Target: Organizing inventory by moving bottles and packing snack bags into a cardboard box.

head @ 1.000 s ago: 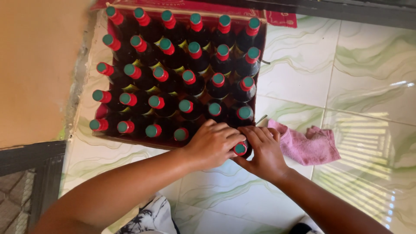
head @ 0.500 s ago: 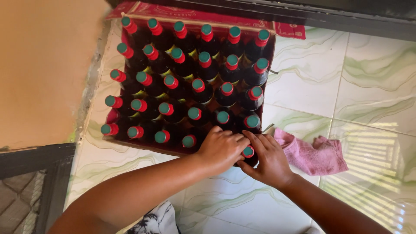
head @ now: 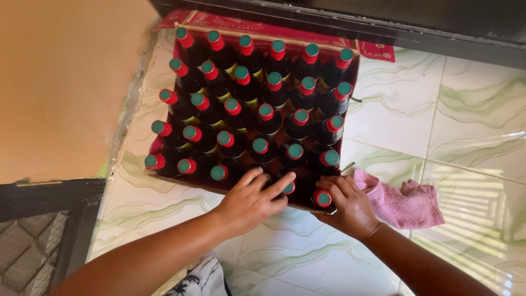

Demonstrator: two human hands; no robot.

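A red cardboard box (head: pixel 274 34) stands on the tiled floor, filled with several dark bottles with red necks and green caps. My left hand (head: pixel 253 201) rests on the box's near edge, fingers spread over a bottle cap (head: pixel 289 188) in the front row. My right hand (head: pixel 349 205) sits at the box's near right corner, fingers curled beside another green-capped bottle (head: pixel 322 198). Both hands touch the near row; neither clearly grips a bottle.
A crumpled pink cloth (head: pixel 402 201) lies on the floor just right of my right hand. An orange wall (head: pixel 60 82) runs along the left, with a dark metal grille (head: pixel 33 246) below it. A dark door frame (head: pixel 383 22) borders the top.
My hands have drawn apart: the left hand's fingers have spread over a front-row cap, and the right hand has shifted to the near right corner bottle. The camera view has shifted.
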